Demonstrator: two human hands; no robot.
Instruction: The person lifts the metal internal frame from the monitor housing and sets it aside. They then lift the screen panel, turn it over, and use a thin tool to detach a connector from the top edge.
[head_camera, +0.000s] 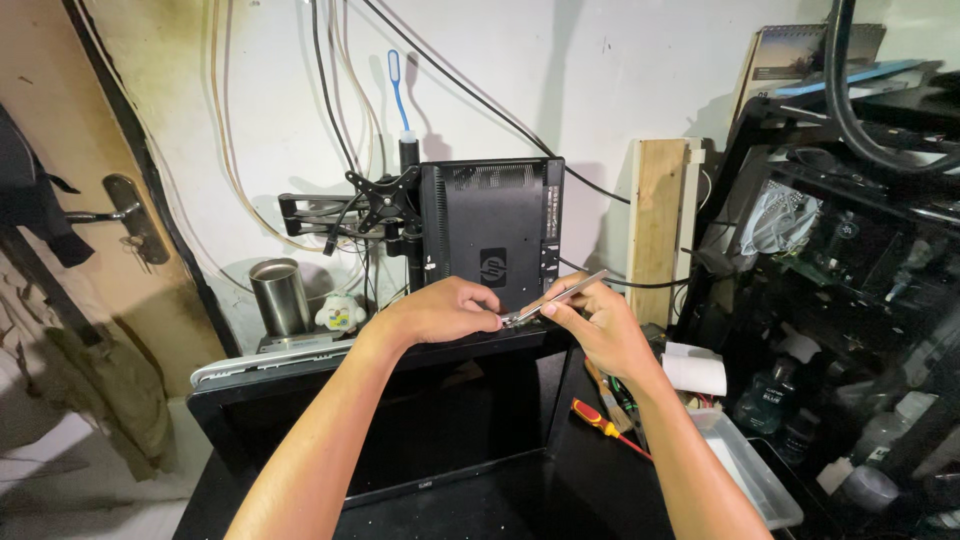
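Right hand (600, 325) pinches tweezers (560, 297), tips angled down for reach. Left hand (445, 310) closed, fingertips steadying tiny part at tips, above monitor (400, 440).

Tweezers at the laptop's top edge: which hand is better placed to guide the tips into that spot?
Right, probably. The right hand grips the metal tweezers, whose tips point at the laptop edge. The left hand pinches at the same spot, seemingly only steadying.
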